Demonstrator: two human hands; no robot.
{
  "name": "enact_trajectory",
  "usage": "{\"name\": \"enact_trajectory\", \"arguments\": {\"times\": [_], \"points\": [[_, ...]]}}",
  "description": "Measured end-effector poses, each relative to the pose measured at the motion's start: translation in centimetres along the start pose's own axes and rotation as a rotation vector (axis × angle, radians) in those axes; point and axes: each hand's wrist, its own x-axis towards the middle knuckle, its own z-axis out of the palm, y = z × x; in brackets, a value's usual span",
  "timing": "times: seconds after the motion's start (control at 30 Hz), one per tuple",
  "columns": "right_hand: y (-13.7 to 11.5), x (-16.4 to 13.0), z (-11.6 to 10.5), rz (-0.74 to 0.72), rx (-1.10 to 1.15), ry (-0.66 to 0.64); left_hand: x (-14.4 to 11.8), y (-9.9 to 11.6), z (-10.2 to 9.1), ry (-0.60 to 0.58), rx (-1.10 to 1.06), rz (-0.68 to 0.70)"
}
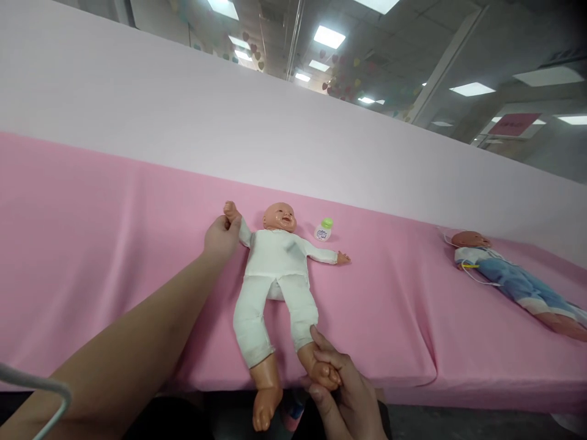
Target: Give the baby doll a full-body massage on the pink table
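A baby doll (277,260) with a white cloth body lies face up on the pink-covered table (371,318), its feet toward me. My left hand (222,237) is closed round the doll's raised arm at the wrist, on the left side of its head. At the near edge, my right hand (346,391) holds the doll's foot on the right, fingers behind the ankle and thumb under the sole. The doll's other foot hangs over the table edge. Beside its head stands a small clear bottle (323,230) with a green cap.
A second doll (513,275) in blue and white clothes lies at the far right, with a thin white cord about it. A white wall (229,122) with glass above it runs along the back. At the lower left, a white cable (41,382) crosses near my arm.
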Motion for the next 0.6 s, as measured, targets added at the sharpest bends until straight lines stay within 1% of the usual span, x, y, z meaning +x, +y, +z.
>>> {"name": "enact_trajectory", "arguments": {"times": [0.07, 0.13, 0.27, 0.33, 0.43, 0.53, 0.6], "points": [[-0.2, 0.9, -0.1, 0.032, 0.074, 0.013, -1.0, 0.8, 0.3, -0.044, 0.096, 0.161], [-0.6, 2.3, -0.4, 0.030, 0.101, -0.004, -1.9, 1.5, 0.8, -0.101, 0.211, 0.315], [-1.0, 6.0, -0.7, -0.046, -0.018, -0.005, -3.1, 1.8, 1.6, -0.266, 0.394, 0.560], [-0.9, 7.8, -0.5, -0.067, -0.063, 0.006, -3.1, 1.5, 1.7, -0.324, 0.454, 0.617], [-0.3, 10.2, 0.3, -0.083, -0.106, 0.011, -2.7, 0.9, 1.6, -0.358, 0.499, 0.655], [0.2, 11.8, 1.4, -0.086, -0.131, 0.011, -2.4, 0.5, 1.5, -0.387, 0.495, 0.698], [0.3, 12.4, 1.9, -0.086, -0.128, 0.007, -2.3, 0.5, 1.5, -0.380, 0.473, 0.688]]}}
